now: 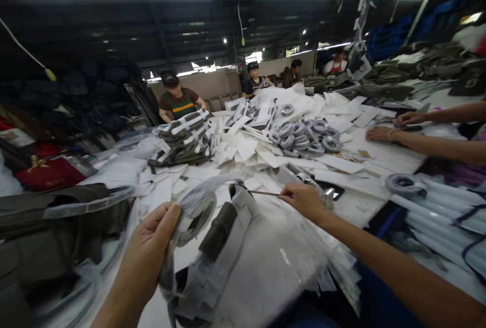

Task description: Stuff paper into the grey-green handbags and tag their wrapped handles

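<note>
My left hand [150, 247] is closed on a coiled strap [199, 216] wrapped in clear plastic film, thumb on its upper edge. Beside the coil lies an olive-green fabric piece [218, 229] with white padding or paper [243, 211] around it. My right hand [304, 202] pinches one end of a thin brown strip [264, 193], which runs left to the top of this olive piece. Whether the strip is joined there I cannot tell. A clear plastic sheet or bag [277, 257] spreads under and to the right of these things.
Wrapped grey coils [299, 135] and white sheets [250, 148] heap across the table. A stack of padded olive straps [182, 140] stands left of them. Olive bags [56, 232] lie at left. Another person's hands [381, 133] work at right; several people sit or stand behind.
</note>
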Demonstrator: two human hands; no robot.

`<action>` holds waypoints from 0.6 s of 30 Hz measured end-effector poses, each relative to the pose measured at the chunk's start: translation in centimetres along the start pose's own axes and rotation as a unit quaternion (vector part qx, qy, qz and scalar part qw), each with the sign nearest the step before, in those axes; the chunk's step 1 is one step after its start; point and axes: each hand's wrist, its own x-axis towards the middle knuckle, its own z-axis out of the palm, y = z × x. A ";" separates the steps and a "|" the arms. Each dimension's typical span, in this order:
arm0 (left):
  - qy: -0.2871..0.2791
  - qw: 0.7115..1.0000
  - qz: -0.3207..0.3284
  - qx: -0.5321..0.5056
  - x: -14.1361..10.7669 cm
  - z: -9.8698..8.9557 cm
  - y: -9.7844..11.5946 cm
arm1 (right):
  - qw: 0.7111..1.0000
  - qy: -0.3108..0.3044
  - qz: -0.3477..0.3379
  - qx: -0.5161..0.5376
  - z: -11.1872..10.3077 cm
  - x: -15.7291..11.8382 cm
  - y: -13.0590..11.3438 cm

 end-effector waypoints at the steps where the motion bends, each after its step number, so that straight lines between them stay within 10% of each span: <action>1: -0.014 1.000 -0.008 -0.020 0.0 -0.1 -0.1 | 1.000 -0.004 -0.011 -0.014 1.0 0.0 -0.2; 8: -0.035 0.995 -0.032 -0.087 0.3 -0.1 -0.5 | 0.994 -0.091 -0.050 -0.025 4.5 -1.4 1.3; 13: -0.034 0.994 -0.035 -0.100 0.2 0.0 -0.2 | 0.997 -0.068 0.001 0.041 2.5 -1.5 1.8; 18: -0.035 0.996 -0.019 -0.075 0.2 0.1 -0.1 | 0.967 -0.079 0.041 0.238 -0.9 -2.9 -2.8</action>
